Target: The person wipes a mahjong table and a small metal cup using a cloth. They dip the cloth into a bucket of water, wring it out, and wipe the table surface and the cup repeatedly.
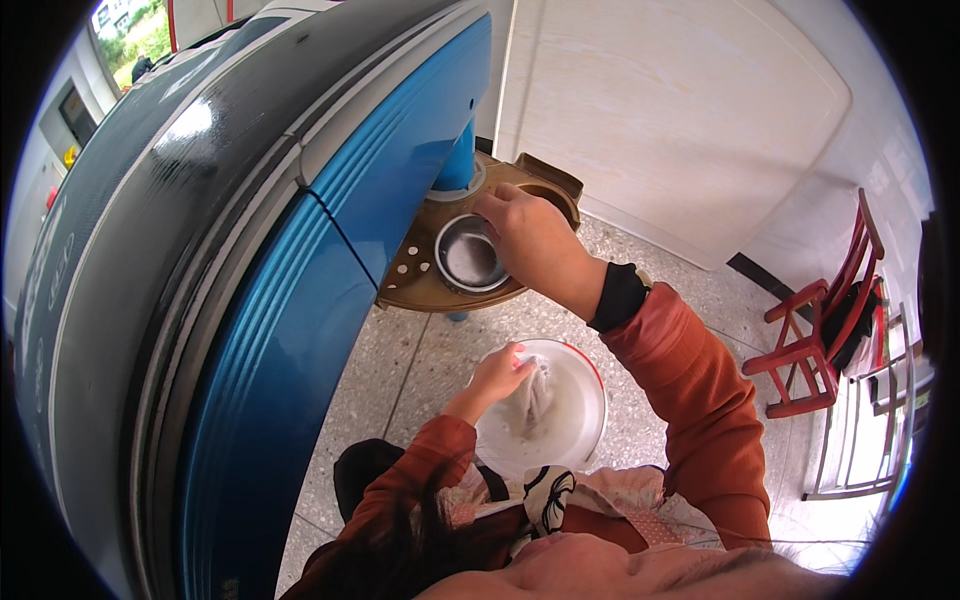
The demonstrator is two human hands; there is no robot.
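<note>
My right hand [529, 232] reaches over a brown tray [491, 180], its fingers closed at the upper right rim of a shiny metal bowl [461, 259]. The thumb is hidden behind the hand. The bowl looks empty and lies level with the tray top, to the right of several small round holes. Lower down, my left hand [495, 379] grips a wet, pale cloth [535, 397]. The cloth hangs into a white basin [592, 420] with a red mark on its rim, which holds cloudy water and stands on the floor between my knees.
A large table-like unit with a blue side panel [262, 382] and dark top edge fills the left. A blue post [457, 165] rises through the tray. A pale wall panel [667, 112] stands ahead. At right are a red wooden chair [806, 360] and metal frames [862, 450].
</note>
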